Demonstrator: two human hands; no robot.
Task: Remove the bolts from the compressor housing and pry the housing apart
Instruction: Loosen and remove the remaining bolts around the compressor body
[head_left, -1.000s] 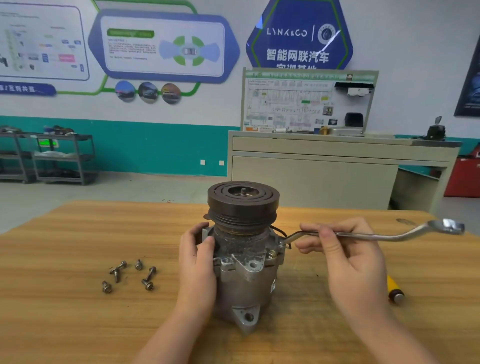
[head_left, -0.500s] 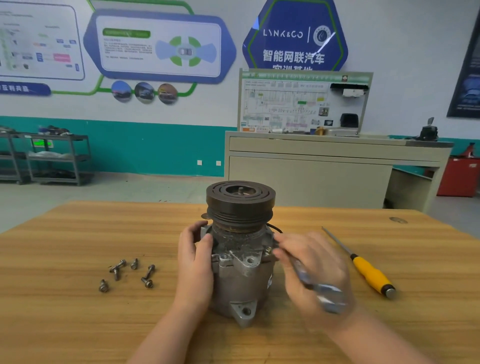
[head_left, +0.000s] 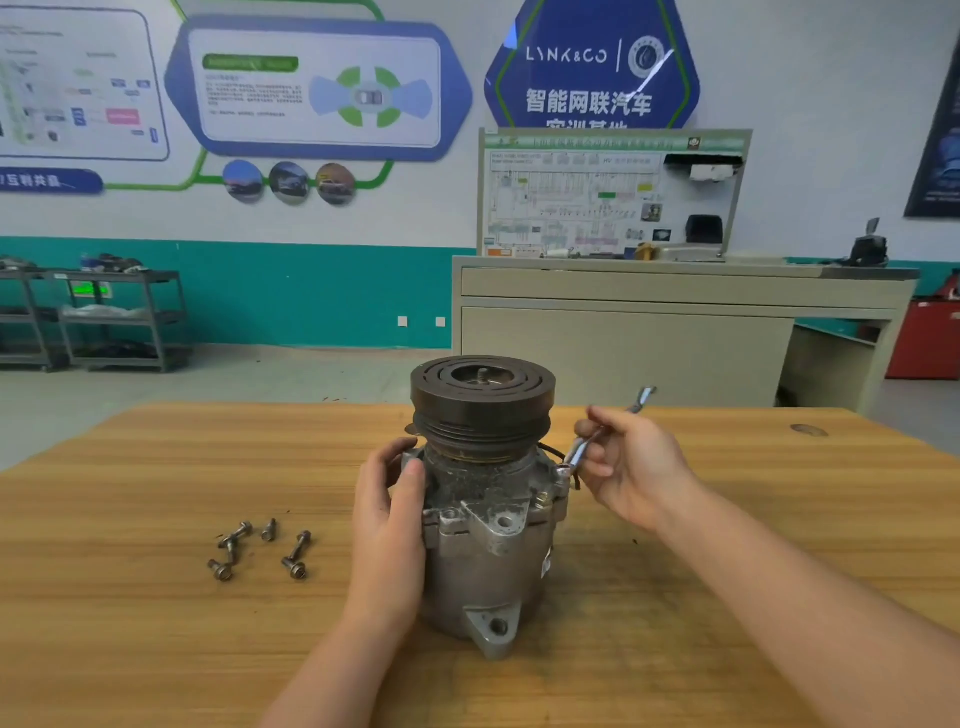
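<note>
Wooden table (head_left: 156, 649) — beige cabinet (head_left: 623, 353), shelf carts (head_left: 119, 317)

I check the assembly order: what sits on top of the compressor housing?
A dark grooved pulley sits on top of the compressor housing, with a small shaft end in its recessed centre. The joint beneath the pulley is hidden by its rim.

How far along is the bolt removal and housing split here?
Done: several loose bolts lie on the table. In hand: the left hand steadies the compressor while the right hand works a wrench at its upper flange. Left: the housing looks unsplit; prying not begun.
</note>
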